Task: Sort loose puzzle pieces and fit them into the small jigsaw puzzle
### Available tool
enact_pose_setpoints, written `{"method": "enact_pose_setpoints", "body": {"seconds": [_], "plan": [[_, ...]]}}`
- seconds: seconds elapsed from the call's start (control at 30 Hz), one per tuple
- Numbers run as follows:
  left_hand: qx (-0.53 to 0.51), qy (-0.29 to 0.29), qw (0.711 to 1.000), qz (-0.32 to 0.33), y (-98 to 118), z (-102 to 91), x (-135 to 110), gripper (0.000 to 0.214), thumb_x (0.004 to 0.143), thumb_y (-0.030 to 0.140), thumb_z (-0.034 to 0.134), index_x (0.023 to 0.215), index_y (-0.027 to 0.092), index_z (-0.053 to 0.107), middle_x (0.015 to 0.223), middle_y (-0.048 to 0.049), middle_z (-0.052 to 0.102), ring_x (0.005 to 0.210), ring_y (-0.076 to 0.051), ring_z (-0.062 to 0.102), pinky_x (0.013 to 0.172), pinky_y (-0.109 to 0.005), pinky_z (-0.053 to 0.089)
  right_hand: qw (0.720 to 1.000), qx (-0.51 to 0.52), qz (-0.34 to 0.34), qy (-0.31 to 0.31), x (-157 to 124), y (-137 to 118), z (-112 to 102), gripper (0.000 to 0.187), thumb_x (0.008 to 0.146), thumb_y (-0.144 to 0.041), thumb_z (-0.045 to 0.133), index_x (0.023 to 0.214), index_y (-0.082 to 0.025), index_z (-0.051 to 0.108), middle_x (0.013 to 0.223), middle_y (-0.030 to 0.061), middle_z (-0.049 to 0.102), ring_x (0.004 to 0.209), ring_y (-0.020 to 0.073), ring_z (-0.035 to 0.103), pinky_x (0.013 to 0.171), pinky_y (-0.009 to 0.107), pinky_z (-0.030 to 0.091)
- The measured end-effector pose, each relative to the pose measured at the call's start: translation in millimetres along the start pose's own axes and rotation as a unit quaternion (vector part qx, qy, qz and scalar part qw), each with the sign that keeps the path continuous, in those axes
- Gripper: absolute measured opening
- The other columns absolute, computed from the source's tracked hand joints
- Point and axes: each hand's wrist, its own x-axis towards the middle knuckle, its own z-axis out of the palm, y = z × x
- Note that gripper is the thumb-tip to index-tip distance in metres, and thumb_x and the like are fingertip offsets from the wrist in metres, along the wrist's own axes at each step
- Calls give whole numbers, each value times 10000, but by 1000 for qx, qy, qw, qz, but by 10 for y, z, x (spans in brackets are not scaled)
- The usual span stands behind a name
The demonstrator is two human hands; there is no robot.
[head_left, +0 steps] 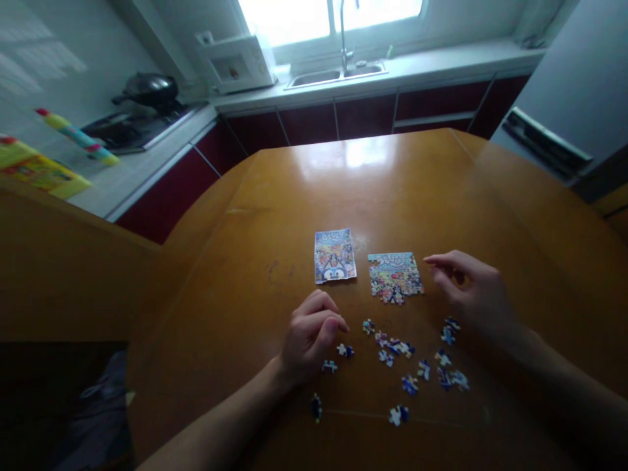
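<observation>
A partly assembled jigsaw puzzle [395,275] lies flat on the table, with gaps along its lower edge and upper left corner. My right hand [468,288] hovers just right of it, index finger stretched toward its right edge, thumb apart below, with nothing seen between them. My left hand [314,333] rests loosely curled on the tabletop, close to a loose puzzle piece [345,350], and I see nothing in it. Left of the puzzle is a creased reference picture sheet [335,256]. Several loose pieces [410,384] are scattered between my forearms.
The wooden table [275,196] stretches toward a counter with a sink [338,77] and a microwave [238,64]. On the left, a black wok [150,90] stands on the stove, near a yellow bottle [76,136]. A fridge [569,85] stands at the right.
</observation>
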Motion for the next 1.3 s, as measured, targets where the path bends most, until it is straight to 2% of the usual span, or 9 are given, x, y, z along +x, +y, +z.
{"method": "enact_pose_setpoints", "body": {"seconds": [0.1, 0.3, 0.53, 0.8, 1.3], "plan": [[-8, 0, 1000, 0, -25, 12, -10, 450, 1018, 376, 415, 753, 172, 715, 734, -44, 540, 719, -153, 529, 657, -319, 431, 1000, -5, -6, 17, -17, 2, 5, 125, 889, -232, 590, 950, -222, 698, 857, 39, 679, 703, 176, 570, 629, 333, 444], [-19, 43, 999, -28, -60, 40, -2, 456, 1020, 367, 422, 729, 171, 713, 732, -35, 523, 703, -141, 524, 637, -301, 429, 999, -1, -4, 40, -54, 17, 29, 136, 898, -217, 581, 970, -223, 696, 844, 37, 667, 697, 177, 549, 627, 344, 440], [-30, 83, 995, -51, -97, 66, -7, 409, 1000, 304, 451, 728, 177, 728, 736, -29, 515, 699, -133, 521, 622, -282, 421, 999, 9, -17, 45, -63, 28, 61, 141, 894, -202, 578, 977, -211, 692, 891, 61, 661, 784, 200, 576, 687, 361, 461], [-2, 169, 985, -39, -114, 36, -20, 381, 968, 203, 481, 665, 177, 709, 732, -15, 524, 687, -113, 515, 595, -239, 405, 998, 18, -20, 63, -83, 34, 95, 139, 885, -179, 591, 960, -219, 700, 915, 48, 668, 825, 198, 598, 713, 350, 473], [25, 117, 992, 24, -97, -80, -45, 352, 941, 149, 482, 652, 168, 683, 714, -16, 502, 677, -112, 502, 599, -257, 393, 996, -4, -30, 87, -42, 30, 40, 133, 865, -183, 603, 932, -216, 713, 914, 40, 687, 803, 182, 606, 702, 337, 482]]}}
